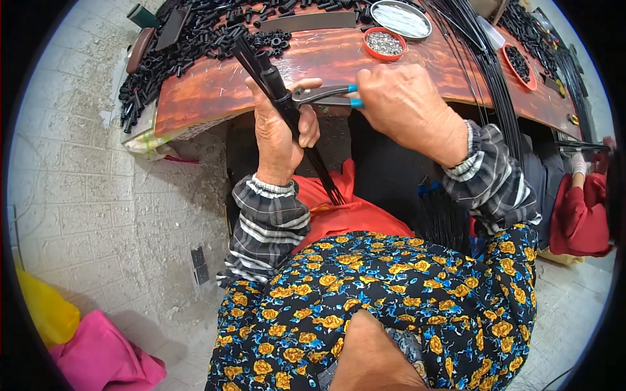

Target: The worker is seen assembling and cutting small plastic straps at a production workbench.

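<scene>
My left hand [277, 140] is wrapped round a slim bundle of black rods with a dark collar, which looks like a folded umbrella frame [272, 81]. It is tilted, its upper end over the table edge and its thin rods running down to the red cloth [352, 215] on my lap. My right hand [407, 107] grips pliers [326, 96] with teal on their dark handles. The jaws of the pliers meet the collar just above my left thumb; whether they pinch a small piece there is too small to tell.
Black plastic fittings [202, 39] are heaped along the reddish wooden table [208, 94]. A red dish of small metal parts [385, 43] sits beside a metal bowl [401, 19]. Long black rods [495, 85] hang over the edge at right. A person in a red sleeve [577, 215] sits beyond.
</scene>
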Demonstrator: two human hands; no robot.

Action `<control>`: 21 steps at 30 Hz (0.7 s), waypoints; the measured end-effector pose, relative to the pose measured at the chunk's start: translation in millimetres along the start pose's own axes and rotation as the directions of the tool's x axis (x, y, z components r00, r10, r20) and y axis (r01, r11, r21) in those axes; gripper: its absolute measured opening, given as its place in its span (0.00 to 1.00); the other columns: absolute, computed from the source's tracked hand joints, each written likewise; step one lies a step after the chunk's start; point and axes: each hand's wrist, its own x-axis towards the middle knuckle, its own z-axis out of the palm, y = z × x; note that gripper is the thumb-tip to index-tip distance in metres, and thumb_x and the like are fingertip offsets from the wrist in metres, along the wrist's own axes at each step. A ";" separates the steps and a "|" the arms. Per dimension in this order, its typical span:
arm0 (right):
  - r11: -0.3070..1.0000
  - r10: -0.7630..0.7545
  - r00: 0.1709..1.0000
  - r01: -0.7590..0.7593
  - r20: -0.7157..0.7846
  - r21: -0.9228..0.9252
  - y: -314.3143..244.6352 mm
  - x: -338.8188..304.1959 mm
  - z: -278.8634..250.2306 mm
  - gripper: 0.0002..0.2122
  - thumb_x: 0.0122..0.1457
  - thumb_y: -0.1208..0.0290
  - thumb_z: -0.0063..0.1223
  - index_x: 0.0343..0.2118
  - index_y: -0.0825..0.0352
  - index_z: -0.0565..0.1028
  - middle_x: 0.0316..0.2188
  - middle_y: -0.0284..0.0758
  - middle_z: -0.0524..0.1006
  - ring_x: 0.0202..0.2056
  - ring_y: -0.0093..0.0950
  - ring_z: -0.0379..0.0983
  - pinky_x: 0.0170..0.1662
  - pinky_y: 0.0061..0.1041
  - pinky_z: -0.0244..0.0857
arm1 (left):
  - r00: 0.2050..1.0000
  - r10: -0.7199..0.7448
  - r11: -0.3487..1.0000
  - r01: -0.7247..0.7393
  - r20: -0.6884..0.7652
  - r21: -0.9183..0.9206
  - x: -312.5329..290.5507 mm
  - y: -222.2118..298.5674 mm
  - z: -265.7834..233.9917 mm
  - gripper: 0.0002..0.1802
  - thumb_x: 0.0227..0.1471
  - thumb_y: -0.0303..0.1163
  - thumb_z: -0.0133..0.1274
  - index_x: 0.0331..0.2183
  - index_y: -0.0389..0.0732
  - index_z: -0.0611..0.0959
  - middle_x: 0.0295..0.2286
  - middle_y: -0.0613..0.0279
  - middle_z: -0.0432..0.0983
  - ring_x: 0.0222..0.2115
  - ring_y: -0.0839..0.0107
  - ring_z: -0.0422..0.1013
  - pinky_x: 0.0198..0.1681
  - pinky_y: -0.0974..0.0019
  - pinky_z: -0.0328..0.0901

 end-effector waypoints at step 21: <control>0.641 -0.194 0.915 -0.154 0.353 0.752 -45.4 -30.9 72.7 0.14 0.50 0.58 0.54 0.21 0.65 0.79 0.19 0.45 0.76 0.25 0.44 0.74 0.29 0.41 0.67 | 0.905 0.356 0.934 -0.351 -0.231 0.067 -4.6 113.0 -76.3 0.23 0.56 0.44 0.51 0.48 0.41 0.73 0.17 0.76 0.59 0.15 0.86 0.56 0.14 0.81 0.52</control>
